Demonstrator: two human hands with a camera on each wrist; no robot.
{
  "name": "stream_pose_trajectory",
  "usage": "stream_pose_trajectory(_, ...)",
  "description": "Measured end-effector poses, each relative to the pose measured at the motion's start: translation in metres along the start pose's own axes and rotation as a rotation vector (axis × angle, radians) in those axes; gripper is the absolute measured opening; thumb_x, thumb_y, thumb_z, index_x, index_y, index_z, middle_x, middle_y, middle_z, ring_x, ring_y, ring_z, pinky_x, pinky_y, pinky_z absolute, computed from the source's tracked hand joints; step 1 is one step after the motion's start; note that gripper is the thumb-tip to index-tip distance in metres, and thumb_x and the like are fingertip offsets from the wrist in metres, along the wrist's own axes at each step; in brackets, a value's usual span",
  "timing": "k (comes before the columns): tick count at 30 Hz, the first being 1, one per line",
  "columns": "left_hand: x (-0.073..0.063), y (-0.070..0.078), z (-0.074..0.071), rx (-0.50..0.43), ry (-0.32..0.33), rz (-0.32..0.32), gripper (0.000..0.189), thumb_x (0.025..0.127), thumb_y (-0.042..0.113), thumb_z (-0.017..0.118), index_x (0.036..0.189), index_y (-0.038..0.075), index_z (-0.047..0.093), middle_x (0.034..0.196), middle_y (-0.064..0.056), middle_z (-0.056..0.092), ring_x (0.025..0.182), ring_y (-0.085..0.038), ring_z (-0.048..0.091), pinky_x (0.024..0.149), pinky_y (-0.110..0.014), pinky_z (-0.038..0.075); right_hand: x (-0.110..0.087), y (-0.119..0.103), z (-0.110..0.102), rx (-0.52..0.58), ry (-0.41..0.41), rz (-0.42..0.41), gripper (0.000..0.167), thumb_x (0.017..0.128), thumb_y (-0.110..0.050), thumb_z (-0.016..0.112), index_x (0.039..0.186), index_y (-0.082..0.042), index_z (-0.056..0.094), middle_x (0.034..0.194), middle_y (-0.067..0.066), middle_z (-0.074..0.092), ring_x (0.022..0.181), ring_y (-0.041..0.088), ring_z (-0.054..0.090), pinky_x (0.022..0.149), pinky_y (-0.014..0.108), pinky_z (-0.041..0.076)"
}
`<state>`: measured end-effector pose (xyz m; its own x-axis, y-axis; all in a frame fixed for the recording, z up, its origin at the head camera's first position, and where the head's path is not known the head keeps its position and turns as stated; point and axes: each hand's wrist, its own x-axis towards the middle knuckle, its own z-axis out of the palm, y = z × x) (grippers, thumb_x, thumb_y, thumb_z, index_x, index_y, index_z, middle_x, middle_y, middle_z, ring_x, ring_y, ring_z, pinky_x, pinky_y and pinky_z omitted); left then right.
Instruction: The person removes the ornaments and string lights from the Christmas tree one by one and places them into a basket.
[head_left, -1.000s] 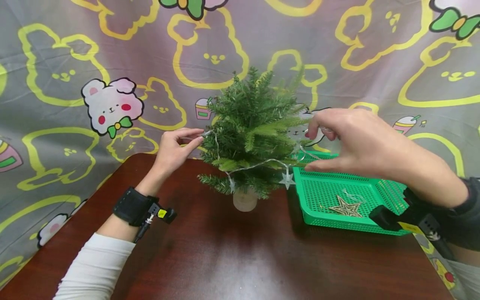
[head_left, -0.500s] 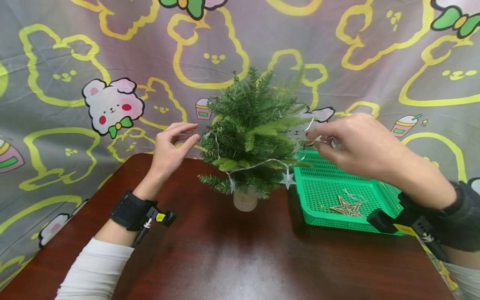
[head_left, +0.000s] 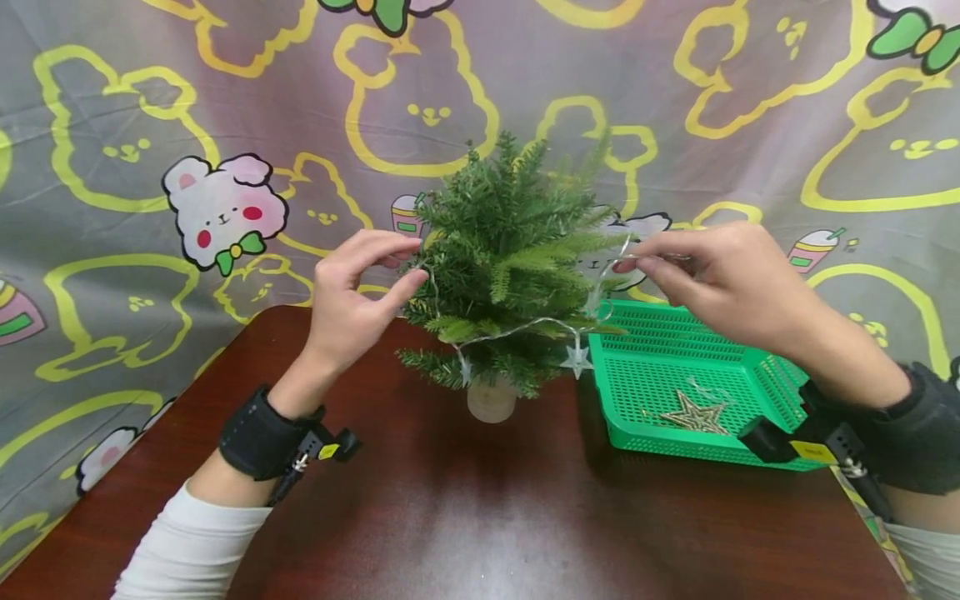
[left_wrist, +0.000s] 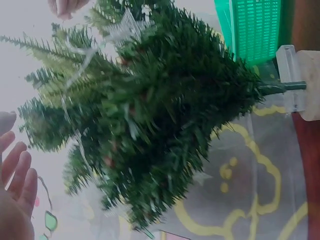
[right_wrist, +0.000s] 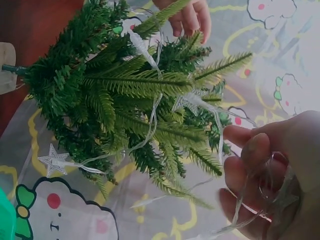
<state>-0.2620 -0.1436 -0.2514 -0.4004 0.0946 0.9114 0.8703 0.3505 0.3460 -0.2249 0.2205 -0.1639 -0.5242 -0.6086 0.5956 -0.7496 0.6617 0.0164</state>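
Observation:
A small artificial Christmas tree [head_left: 517, 233] stands upright on the table in a pale round base [head_left: 491, 402]. Around its lower branches runs a clear light string [head_left: 513, 330]; one star light [head_left: 577, 359] dangles at the front. My right hand [head_left: 731, 287] pinches the string at the tree's right side, and in the right wrist view loops of wire and a clear star [right_wrist: 286, 196] lie within that hand's fingers. At the tree's left, my left hand [head_left: 348, 304] has thumb and fingers spread apart beside the branches, holding nothing visible. The tree hides the string's back part.
A green perforated basket [head_left: 712, 455] sits right of the tree, with a gold glitter star [head_left: 696, 413] and a small clear piece inside. The dark wooden table [head_left: 420, 508] extends in front. Close behind hangs a patterned cloth [head_left: 300, 100].
My left hand let go at the tree's left side, drew back, then came nearer the branches again. My right thumb and fingers have closed together on the string.

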Motion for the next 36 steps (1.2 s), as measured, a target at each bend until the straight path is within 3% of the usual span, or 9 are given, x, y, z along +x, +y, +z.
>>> stream_pose_trajectory(4,0.003,0.009,0.005,0.096,-0.015,0.079,0.032,0.077,0.005,0.084,0.109,0.006,0.076,0.106,-0.012,0.072,0.099,-0.018,0.066,0.086,-0.021,0.051,-0.003,0.006,0.002,0.121,0.008,0.026,0.020,0.096,-0.002,0.060,0.104,-0.015,0.074,0.057,-0.013,0.049,0.049,-0.001,0.040,0.049,0.018,0.029)
stream_pose_trajectory(8,0.005,0.011,0.010,0.141,-0.034,0.124,0.030,0.079,0.013,0.084,0.107,0.006,0.077,0.108,-0.012,0.070,0.107,-0.023,0.066,0.093,-0.026,0.052,-0.004,0.010,0.004,0.222,-0.039,0.041,0.022,0.101,-0.002,0.052,0.108,-0.012,0.070,0.061,-0.010,0.051,0.052,0.003,0.045,0.052,0.016,0.037)
stream_pose_trajectory(12,0.006,0.010,0.015,0.156,-0.027,0.132,0.025,0.080,0.015,0.084,0.103,0.006,0.078,0.109,-0.013,0.069,0.108,-0.023,0.064,0.090,-0.024,0.052,-0.006,0.011,0.006,0.284,-0.053,0.070,0.025,0.104,-0.004,0.045,0.112,-0.012,0.067,0.067,-0.006,0.051,0.059,0.007,0.051,0.057,0.015,0.047)
stream_pose_trajectory(16,0.007,0.009,0.017,0.152,-0.012,0.123,0.021,0.081,0.013,0.082,0.099,0.005,0.079,0.109,-0.014,0.068,0.110,-0.024,0.064,0.092,-0.024,0.052,-0.008,0.012,0.007,0.349,-0.053,0.160,0.027,0.105,-0.007,0.042,0.113,-0.011,0.067,0.075,-0.003,0.053,0.060,0.009,0.054,0.059,0.018,0.050)
stream_pose_trajectory(21,0.008,0.007,0.018,0.150,0.005,0.109,0.018,0.082,0.012,0.081,0.098,0.004,0.079,0.108,-0.013,0.069,0.111,-0.025,0.064,0.095,-0.026,0.053,-0.007,0.016,0.009,0.727,-0.048,0.311,0.024,0.106,-0.008,0.035,0.097,-0.003,0.057,0.066,0.003,0.039,0.054,0.020,0.036,0.049,0.033,0.032)
stream_pose_trajectory(24,0.008,0.007,0.017,0.151,0.018,0.098,0.017,0.082,0.011,0.081,0.097,0.004,0.079,0.108,-0.013,0.069,0.108,-0.024,0.065,0.094,-0.025,0.053,-0.006,0.018,0.010,0.896,-0.058,0.382,0.024,0.106,-0.011,0.036,0.086,-0.002,0.046,0.064,0.004,0.032,0.053,0.023,0.025,0.046,0.036,0.022)
stream_pose_trajectory(31,0.008,0.003,0.015,0.158,0.036,0.062,0.015,0.082,0.010,0.081,0.096,0.004,0.079,0.098,-0.013,0.068,0.096,-0.022,0.065,0.085,-0.019,0.052,-0.012,0.018,0.015,0.600,-0.033,0.433,0.038,0.096,-0.014,0.065,0.074,-0.007,0.034,0.067,0.000,0.028,0.057,0.020,0.029,0.051,0.034,0.028)
stream_pose_trajectory(33,0.008,0.002,0.014,0.162,0.035,0.056,0.015,0.082,0.011,0.081,0.096,0.004,0.079,0.095,-0.012,0.069,0.092,-0.021,0.066,0.081,-0.018,0.052,-0.013,0.018,0.017,0.600,-0.020,0.424,0.038,0.096,-0.011,0.063,0.071,-0.005,0.035,0.067,0.000,0.033,0.062,0.020,0.037,0.053,0.033,0.031)
stream_pose_trajectory(36,0.009,0.000,0.013,0.160,0.033,0.049,0.016,0.083,0.011,0.080,0.097,0.005,0.079,0.093,-0.011,0.071,0.086,-0.020,0.068,0.080,-0.018,0.053,-0.014,0.020,0.019,0.617,0.006,0.415,0.033,0.100,-0.007,0.054,0.069,0.000,0.042,0.076,-0.003,0.054,0.077,0.016,0.055,0.060,0.029,0.039)
